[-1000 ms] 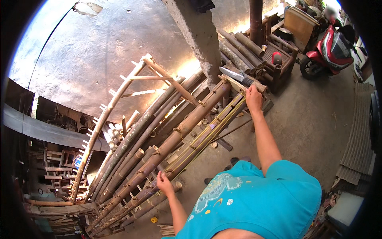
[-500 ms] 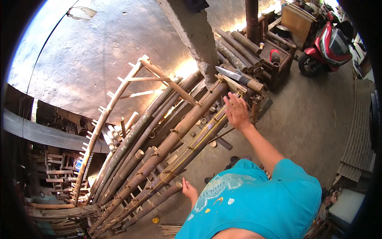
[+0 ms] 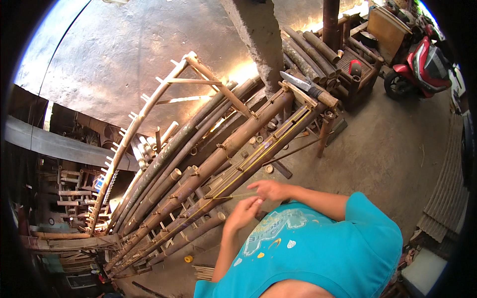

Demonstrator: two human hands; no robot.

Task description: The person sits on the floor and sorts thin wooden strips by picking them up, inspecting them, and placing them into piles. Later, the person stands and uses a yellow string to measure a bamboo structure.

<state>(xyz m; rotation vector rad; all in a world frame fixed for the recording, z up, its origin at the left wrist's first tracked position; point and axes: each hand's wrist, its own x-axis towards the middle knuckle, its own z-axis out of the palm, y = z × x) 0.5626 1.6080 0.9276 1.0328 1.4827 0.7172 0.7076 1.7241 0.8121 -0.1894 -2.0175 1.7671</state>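
Note:
My left hand [image 3: 242, 213] is closed, its fingertips pinching a thin yellow string [image 3: 226, 197]. Close against it, my right hand [image 3: 276, 190] has its index finger stretched out and the other fingers curled in at the string. From my hands the string runs taut to a small peg on the near bamboo pole [image 3: 278, 146], and yellow lines continue along that pole. Beside it lies a thicker bamboo pole [image 3: 233, 142] with several short pegs. A large knife [image 3: 294, 79] with a dark handle rests at the far end of the poles.
A toothed bamboo frame [image 3: 131, 130] leans at the left near the wall. More bamboo poles [image 3: 310, 52] are stacked at the back, by a concrete pillar [image 3: 258, 37]. A red motor scooter [image 3: 422, 67] stands far right. A small yellow roll [image 3: 188, 259] lies on the floor.
My right hand has come down from the far end of the poles to meet my left hand, its fingers curling. My left hand has risen slightly, still with the string.

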